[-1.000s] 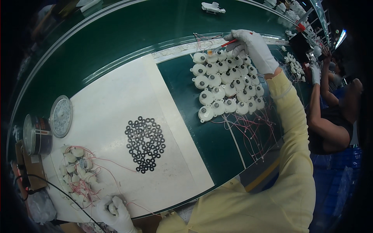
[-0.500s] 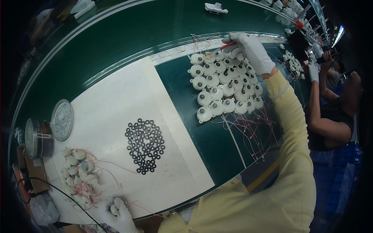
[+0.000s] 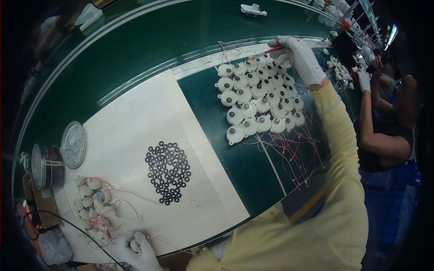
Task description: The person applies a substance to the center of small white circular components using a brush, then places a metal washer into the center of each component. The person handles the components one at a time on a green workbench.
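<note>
My right hand (image 3: 302, 58), in a white glove, is closed around a thin red-handled tool (image 3: 274, 49). Its tip, which looks orange, is over the far edge of a block of white round motor-like parts (image 3: 248, 109); contact is too small to make out. Most of these parts carry a dark piece at the centre. At the lower left, my gloved left hand (image 3: 143, 255) grips a round white part (image 3: 134, 245), with its fingers curled about it. Beside that hand lies a pile of similar parts (image 3: 94, 184) with pink wires.
Many black rings (image 3: 168, 169) lie together on the white sheet (image 3: 131, 122). A clear tub (image 3: 47, 166) and a round lid (image 3: 73, 144) stand at the left. Pink wires (image 3: 289, 156) trail off the block. Another person's gloved hand (image 3: 364, 81) is at the right.
My right hand and the red-handled tool have shifted slightly to the right along the block's far edge. My left hand keeps its hold on the round part. The whole view has tilted a little.
</note>
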A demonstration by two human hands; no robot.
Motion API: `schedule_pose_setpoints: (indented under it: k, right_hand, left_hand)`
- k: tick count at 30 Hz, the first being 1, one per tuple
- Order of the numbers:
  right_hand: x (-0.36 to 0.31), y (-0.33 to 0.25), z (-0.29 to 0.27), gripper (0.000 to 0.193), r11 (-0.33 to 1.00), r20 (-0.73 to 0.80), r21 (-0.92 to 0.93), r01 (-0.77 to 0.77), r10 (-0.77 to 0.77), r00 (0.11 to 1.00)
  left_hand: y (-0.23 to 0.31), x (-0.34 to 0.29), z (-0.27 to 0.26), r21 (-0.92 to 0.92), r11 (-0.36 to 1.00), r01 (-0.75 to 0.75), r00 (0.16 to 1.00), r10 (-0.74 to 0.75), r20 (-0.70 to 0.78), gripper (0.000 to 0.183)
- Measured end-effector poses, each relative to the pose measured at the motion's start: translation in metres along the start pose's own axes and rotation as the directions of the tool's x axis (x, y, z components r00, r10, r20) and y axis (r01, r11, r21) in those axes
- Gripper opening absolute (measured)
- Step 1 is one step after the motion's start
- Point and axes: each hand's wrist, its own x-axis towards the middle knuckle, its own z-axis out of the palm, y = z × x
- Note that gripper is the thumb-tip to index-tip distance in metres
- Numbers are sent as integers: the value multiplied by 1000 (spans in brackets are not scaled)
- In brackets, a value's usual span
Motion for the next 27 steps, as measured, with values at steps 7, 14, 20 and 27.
schedule_pose_setpoints:
  k: [7, 14, 20, 27]
  right_hand:
    - [-5, -3, 13, 39, 998, -3, -43, -39, 39, 999]
    - [-4, 4, 9, 40, 998, 0, -38, -47, 47, 999]
    - [-1, 12, 2, 42, 999, 9, 0, -48, 48, 999]
    - [1, 11, -18, 40, 1000, -45, 19, -14, 15, 999]
  left_hand:
    - [5, 2, 1, 64, 997, -36, 999, 37, -14, 19]
    - [3, 2, -1, 63, 997, -40, 999, 39, 7, 19]
    - [6, 3, 3, 68, 996, -64, 998, 65, -16, 18]
    - [6, 5, 1, 107, 987, -118, 993, 118, 9, 15]
